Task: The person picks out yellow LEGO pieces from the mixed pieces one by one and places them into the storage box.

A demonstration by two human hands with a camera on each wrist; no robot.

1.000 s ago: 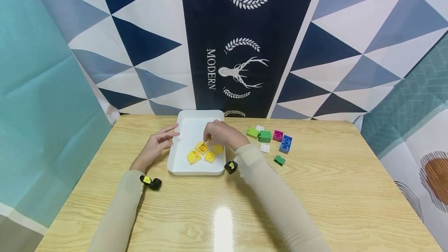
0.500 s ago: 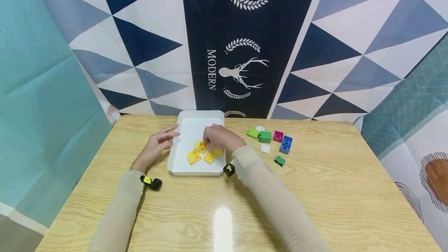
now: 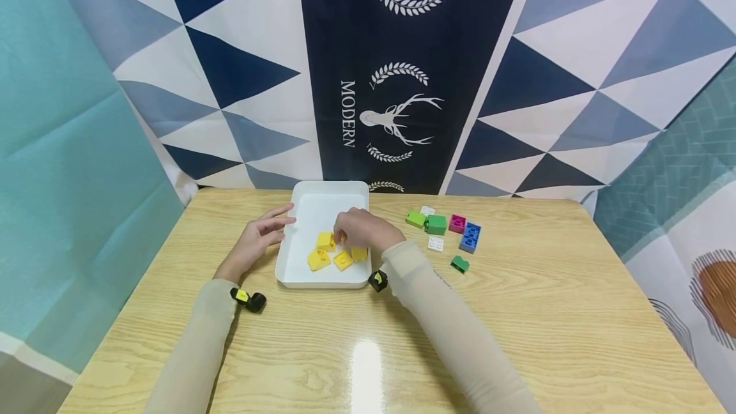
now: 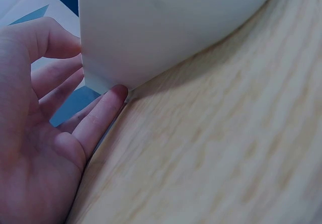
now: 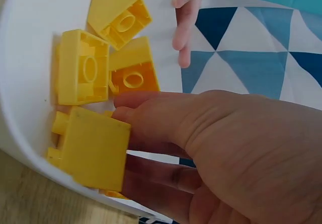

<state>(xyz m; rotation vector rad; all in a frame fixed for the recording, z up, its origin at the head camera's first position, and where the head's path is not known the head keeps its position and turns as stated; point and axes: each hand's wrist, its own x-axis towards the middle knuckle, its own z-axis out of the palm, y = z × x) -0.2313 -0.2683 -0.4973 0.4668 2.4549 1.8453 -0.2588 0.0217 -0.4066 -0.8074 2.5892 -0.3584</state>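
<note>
Inside a white tray lie several yellow toy building bricks, among them one brick left of my right hand and another nearer me. My right hand reaches over the tray's right wall with bent fingers. Its thumb and forefinger come together at a yellow brick in the right wrist view; the fingertips are partly hidden. A larger-looking yellow brick covers some of its other fingers. My left hand rests its loosely spread fingertips against the tray's left side.
Right of the tray, loose bricks lie on the wooden table: lime, green, magenta, blue, white and dark green. A patterned cloth hangs behind the table.
The yellow brick at my right fingertips has shifted slightly left and turned. My right hand has lowered a little toward me; my left hand stays put.
</note>
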